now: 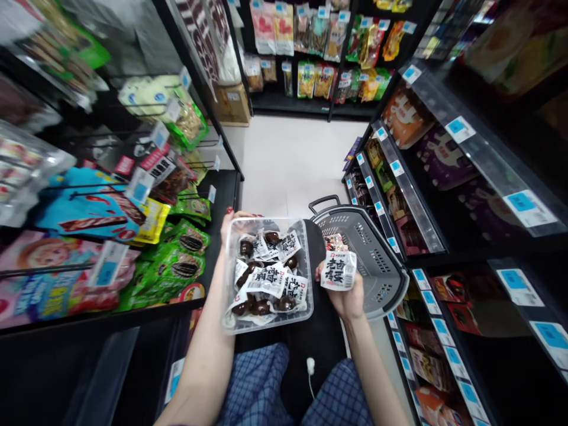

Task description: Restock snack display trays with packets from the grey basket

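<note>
My left hand (228,228) grips a clear plastic tub (309,290) by its left and far side, holding it over my lap. Inside lie several packaged marinated eggs (266,278), dark brown, in white wrappers with black characters. To the right of the tub, my right hand (348,300) is closed around a single packaged marinated egg (339,270), its label facing up. That hand is over the near left part of a grey shopping basket (377,266). A few small red-and-white packets (336,241) show in the basket, partly hidden behind the held egg.
Hanging snack bags (186,254) crowd the left rack. Right-hand shelves (421,207) with blue-and-white price tags rise close beside the basket. A cardboard box (233,105) stands on the pale floor (288,154) ahead, before a back rack (293,109) of snacks. A white earphone (310,365) dangles near my lap.
</note>
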`<action>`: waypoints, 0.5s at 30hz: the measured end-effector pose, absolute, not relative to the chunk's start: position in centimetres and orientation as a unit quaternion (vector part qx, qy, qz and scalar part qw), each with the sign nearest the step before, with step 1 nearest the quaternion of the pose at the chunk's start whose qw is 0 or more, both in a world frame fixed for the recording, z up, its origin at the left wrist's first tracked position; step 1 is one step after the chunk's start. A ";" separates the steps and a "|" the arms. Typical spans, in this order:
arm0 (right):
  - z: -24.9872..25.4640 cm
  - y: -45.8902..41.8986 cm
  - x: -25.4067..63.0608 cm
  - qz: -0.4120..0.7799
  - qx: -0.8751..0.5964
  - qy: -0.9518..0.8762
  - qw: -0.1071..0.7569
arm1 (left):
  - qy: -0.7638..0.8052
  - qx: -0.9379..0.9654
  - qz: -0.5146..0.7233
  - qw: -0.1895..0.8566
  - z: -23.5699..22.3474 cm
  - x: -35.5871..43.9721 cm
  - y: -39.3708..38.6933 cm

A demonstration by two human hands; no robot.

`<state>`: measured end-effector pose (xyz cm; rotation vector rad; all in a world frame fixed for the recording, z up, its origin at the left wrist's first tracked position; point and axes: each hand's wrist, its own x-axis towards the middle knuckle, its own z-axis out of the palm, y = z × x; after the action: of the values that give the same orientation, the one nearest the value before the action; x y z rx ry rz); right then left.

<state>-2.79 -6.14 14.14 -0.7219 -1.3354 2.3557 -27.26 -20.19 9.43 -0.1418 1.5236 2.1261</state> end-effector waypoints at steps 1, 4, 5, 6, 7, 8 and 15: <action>13.9 -6.6 -2.9 0.830 -0.256 -0.470 0.159 | 0.587 -0.047 0.772 0.240 9.9 -27.1 -20.2; 13.7 -7.8 -3.4 0.851 -0.251 -0.437 0.150 | 0.617 -0.033 0.761 0.198 12.1 -25.4 -21.0; 13.8 -8.1 -3.6 0.859 -0.248 -0.421 0.153 | 0.618 -0.028 0.762 0.194 12.8 -24.3 -21.5; 14.0 -8.3 -3.8 0.866 -0.245 -0.407 0.157 | 0.616 -0.026 0.763 0.194 13.5 -23.1 -22.0; 14.2 -8.4 -4.0 0.874 -0.241 -0.392 0.157 | 0.610 -0.026 0.767 0.196 14.1 -21.9 -22.5; 14.5 -8.4 -4.1 0.881 -0.238 -0.377 0.157 | 0.600 -0.030 0.772 0.209 14.5 -20.7 -22.9; 15.7 -7.9 -4.1 0.898 -0.247 -0.340 0.130 | 0.518 -0.007 0.799 0.305 15.5 -18.0 -22.8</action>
<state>-4.08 -7.95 15.71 -0.7163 -0.9880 2.6087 -18.00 -22.85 15.53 -0.0193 1.3710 2.1174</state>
